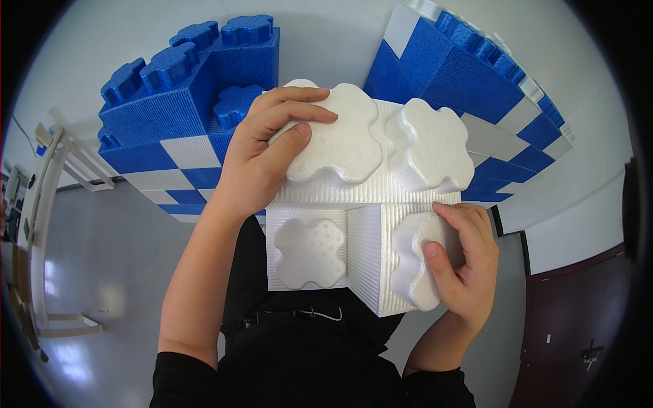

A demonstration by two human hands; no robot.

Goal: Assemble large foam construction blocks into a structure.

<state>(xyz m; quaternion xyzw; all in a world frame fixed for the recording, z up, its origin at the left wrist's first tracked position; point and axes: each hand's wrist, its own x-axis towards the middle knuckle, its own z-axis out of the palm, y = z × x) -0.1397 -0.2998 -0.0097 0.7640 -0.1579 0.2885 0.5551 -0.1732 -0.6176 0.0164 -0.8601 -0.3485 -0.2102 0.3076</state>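
Note:
Large white foam building blocks with ribbed sides and clover-shaped studs are stacked in front of my body. My left hand [262,146] lies over a big white stud [340,143] on the upper block, its fingers bent across the top and its thumb on the near side. Beside that stud stands another white stud [432,146]. My right hand [469,255] grips the stud [411,262] of the nearer right-hand white block [364,258], thumb on top and fingers round its far side. To the left of this block, lower down, a white block with one stud [309,253] shows.
A stepped stack of blue and white blocks [153,105] stands behind on the left, against the wall. Another blue and white wall of blocks [462,75] rises at the right. A white wooden frame [61,156] is at far left, a dark red door [571,326] at lower right.

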